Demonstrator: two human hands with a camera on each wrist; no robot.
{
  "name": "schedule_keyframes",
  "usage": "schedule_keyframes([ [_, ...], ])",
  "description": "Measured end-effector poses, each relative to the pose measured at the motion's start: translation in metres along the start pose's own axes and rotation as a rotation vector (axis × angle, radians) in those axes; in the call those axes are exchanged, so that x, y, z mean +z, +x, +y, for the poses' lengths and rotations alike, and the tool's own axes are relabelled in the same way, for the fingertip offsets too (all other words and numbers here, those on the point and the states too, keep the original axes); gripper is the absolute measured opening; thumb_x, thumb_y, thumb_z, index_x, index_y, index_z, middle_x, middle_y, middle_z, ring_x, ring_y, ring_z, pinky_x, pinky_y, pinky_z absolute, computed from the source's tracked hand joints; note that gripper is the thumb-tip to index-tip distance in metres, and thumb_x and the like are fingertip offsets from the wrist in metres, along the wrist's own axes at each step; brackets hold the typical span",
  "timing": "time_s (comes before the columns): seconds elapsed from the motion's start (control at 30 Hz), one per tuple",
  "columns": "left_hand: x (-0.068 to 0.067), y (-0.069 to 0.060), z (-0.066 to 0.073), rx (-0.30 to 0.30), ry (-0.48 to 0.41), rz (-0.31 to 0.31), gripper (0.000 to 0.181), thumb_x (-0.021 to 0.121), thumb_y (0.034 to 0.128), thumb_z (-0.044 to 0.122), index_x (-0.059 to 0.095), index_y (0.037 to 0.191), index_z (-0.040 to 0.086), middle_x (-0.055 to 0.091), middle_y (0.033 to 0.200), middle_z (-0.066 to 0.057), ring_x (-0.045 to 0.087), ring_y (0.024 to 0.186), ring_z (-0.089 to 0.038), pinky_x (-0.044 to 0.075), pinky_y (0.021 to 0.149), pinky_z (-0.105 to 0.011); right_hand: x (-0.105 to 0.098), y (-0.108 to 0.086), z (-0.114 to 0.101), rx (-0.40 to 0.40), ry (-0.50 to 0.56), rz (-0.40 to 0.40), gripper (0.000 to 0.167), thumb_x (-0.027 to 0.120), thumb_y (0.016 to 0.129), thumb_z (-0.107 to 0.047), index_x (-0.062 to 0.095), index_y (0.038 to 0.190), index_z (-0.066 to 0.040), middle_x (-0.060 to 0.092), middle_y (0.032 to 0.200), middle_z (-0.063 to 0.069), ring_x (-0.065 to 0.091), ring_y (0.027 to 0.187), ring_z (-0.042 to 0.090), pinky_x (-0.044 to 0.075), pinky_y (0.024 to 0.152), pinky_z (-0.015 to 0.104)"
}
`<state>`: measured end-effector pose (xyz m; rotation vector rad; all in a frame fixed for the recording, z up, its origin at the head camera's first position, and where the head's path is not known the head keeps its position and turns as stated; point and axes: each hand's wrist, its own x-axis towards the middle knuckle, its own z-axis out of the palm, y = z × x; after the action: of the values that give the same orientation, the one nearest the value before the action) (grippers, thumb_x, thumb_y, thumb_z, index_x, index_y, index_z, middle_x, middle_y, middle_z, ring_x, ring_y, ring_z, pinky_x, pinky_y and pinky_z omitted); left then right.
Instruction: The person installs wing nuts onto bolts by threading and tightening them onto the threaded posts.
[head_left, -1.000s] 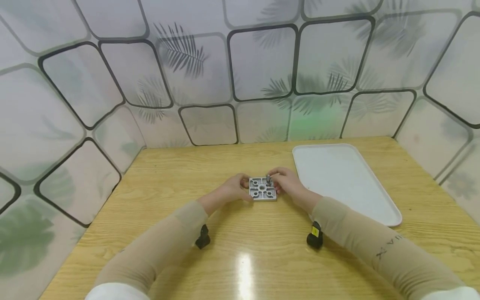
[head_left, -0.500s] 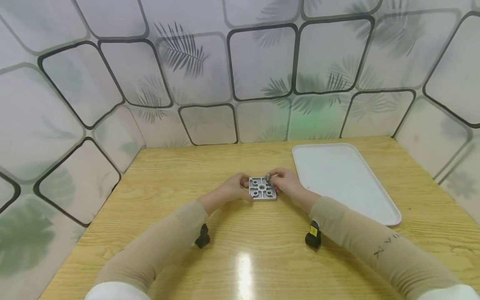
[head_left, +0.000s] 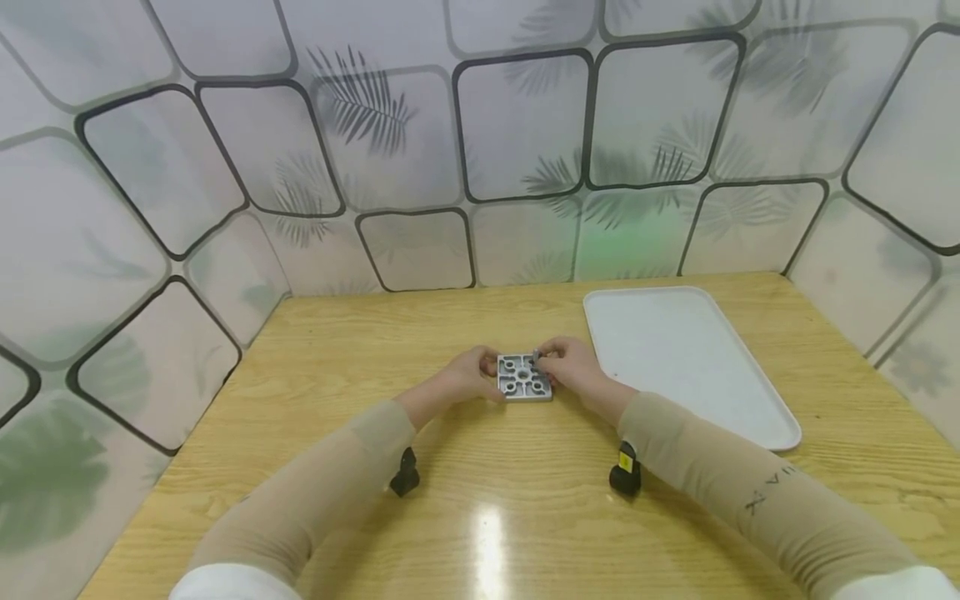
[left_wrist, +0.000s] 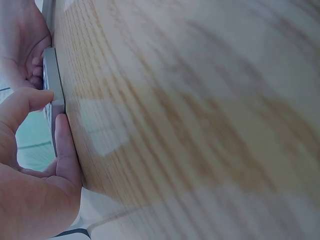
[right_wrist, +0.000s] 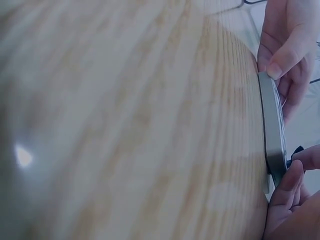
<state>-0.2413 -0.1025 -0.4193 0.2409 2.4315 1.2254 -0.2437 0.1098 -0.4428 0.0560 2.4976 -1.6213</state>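
A square grey metal plate (head_left: 523, 386) with ribs and round holes lies on the table between both hands. My left hand (head_left: 467, 377) holds its left side, the thumb (left_wrist: 40, 99) on the near edge in the left wrist view. Over the plate's far right corner, my right hand (head_left: 576, 365) pinches a small grey metal piece (head_left: 536, 356). Its dark end (right_wrist: 298, 150) shows in the right wrist view, between thumb and finger above the plate's face. Other right fingers touch the plate's side. The piece's kind and lower end are hidden.
A white tray (head_left: 675, 358) lies to the right, partly behind my right forearm. Under everything is a wooden table (head_left: 360, 333), bordered by patterned cloth walls (head_left: 405, 167) at the back and sides. Black wrist cameras (head_left: 626, 473) hang under the sleeves.
My right hand's fingers have closed in around the small metal piece and shifted slightly left, covering more of it. The left hand and the plate stay almost where they were.
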Motion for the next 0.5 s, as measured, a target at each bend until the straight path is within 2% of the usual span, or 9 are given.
schedule_keyframes([
  [0.13,-0.0001,0.0004,-0.0014,0.004,-0.005,-0.005,0.082,0.087,0.0793,0.003,0.049,0.152,0.001,0.061,0.121,-0.010,0.056,0.108,-0.022,0.049,0.100,-0.032,0.0008,0.0008,0.0012,-0.007,-0.005,0.006,0.032,0.066,0.097,-0.010,0.068,0.125,0.005,0.059,0.077,-0.002,0.054,0.068,0.008,0.050,0.062,0.018],
  [0.5,-0.0006,-0.0003,-0.0016,0.010,-0.014,-0.007,0.081,0.087,0.0794,0.003,0.049,0.152,0.001,0.060,0.122,-0.010,0.055,0.108,-0.021,0.049,0.096,-0.030,0.0029,0.0004,0.0032,-0.029,-0.022,0.039,0.025,0.070,0.096,-0.011,0.070,0.116,0.003,0.059,0.076,-0.002,0.055,0.068,0.009,0.049,0.062,0.019],
])
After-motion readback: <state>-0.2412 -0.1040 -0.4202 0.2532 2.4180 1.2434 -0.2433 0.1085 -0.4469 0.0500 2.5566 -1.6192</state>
